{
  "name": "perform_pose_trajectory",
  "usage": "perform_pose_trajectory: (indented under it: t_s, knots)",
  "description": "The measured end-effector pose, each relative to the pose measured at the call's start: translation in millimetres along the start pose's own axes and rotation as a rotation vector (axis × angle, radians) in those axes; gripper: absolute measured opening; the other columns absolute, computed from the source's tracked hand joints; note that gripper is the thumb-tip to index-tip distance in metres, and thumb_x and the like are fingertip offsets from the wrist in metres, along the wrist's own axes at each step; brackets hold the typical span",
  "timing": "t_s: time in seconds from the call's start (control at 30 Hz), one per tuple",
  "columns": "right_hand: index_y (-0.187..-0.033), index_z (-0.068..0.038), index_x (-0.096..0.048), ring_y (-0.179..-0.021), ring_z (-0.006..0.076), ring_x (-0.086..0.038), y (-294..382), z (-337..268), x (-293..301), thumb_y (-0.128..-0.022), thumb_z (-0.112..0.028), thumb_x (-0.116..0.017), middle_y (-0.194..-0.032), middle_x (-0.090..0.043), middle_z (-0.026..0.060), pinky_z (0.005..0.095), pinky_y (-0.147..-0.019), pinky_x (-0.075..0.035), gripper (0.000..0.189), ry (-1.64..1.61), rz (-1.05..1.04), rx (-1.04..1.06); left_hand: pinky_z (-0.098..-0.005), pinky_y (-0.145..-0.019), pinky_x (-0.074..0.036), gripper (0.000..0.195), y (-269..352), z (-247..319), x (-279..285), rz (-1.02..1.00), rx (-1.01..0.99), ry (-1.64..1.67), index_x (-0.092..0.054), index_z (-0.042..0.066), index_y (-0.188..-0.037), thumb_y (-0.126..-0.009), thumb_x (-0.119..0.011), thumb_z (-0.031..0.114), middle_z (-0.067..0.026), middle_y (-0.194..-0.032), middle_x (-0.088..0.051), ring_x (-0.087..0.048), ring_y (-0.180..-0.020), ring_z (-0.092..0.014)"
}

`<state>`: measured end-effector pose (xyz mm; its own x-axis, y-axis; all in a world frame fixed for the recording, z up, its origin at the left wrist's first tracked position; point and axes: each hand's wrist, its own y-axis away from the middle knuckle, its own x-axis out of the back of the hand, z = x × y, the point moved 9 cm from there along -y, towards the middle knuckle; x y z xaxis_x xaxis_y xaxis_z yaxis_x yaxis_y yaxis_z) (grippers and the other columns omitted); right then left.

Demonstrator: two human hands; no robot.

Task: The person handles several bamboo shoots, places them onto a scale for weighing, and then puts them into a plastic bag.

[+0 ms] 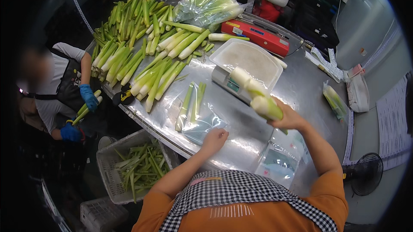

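My right hand (288,114) grips a few pale water bamboo shoots (266,104), their thick white ends pointing toward the far left. They are held in front of a digital scale (226,83) and overlap its near edge and display. My left hand (214,141) rests with curled fingers at the near edge of a clear plastic bag (200,132) on the metal table (242,132). Whether its fingers pinch the film is not clear. Two green-stemmed shoots (190,106) lie at the bag, partly under its film. Printed clear bags (279,162) lie stacked below my right hand.
A large pile of shoots (129,28) covers the table's far left, beside a filled bag (206,6). A red bag sealer (256,38) stands behind the scale. A crate of trimmed leaves (113,174) is at lower left. A blue-gloved co-worker (64,80) trims shoots; a fan (366,174) is right.
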<state>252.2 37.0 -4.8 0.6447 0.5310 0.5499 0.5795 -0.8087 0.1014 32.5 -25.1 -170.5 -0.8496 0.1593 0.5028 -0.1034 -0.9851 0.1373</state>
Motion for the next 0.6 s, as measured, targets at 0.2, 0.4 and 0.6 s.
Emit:
perform_pose_trajectory:
  t_s: [0.2, 0.4, 0.6]
  knots:
    - [-0.142, -0.011, -0.035, -0.112, 0.0212, -0.054, 79.2, 30.9, -97.8, -0.068, -0.018, -0.072, -0.121, -0.058, 0.0114, 0.0314, -0.098, -0.040, 0.083, -0.127, -0.353, -0.269, -0.0406, -0.075, -0.047, 0.023, 1.2, 19.1, -0.9, 0.075, -0.067, 0.109, -0.068, 0.005, -0.093, -0.088, -0.056, 0.025, -0.0176, -0.088, -0.064, -0.060, -0.083, -0.033]
    - [-0.141, -0.012, -0.036, -0.109, 0.0275, -0.058, 111.7, 84.6, -105.2, -0.069, -0.028, -0.071, -0.120, -0.060, 0.0155, 0.0351, -0.096, -0.043, 0.082, -0.038, -0.278, -0.295, -0.0388, -0.070, -0.046, 0.019, 3.0, 14.8, 2.2, 0.204, -0.037, 0.336, -0.066, 0.002, -0.090, -0.087, -0.058, 0.019, -0.0144, -0.081, -0.059, -0.059, -0.078, -0.031]
    - [-0.138, -0.010, -0.038, -0.104, 0.0288, -0.059, 123.3, 75.7, -100.7, -0.069, -0.028, -0.071, -0.112, -0.061, 0.0161, 0.0364, -0.093, -0.044, 0.078, 0.023, -0.283, -0.282, -0.0410, -0.066, -0.044, 0.011, 26.2, 77.2, -17.1, 0.239, -0.619, -0.239, -0.063, 0.003, -0.090, -0.083, -0.058, 0.009, -0.0119, -0.078, -0.054, -0.054, -0.076, -0.031]
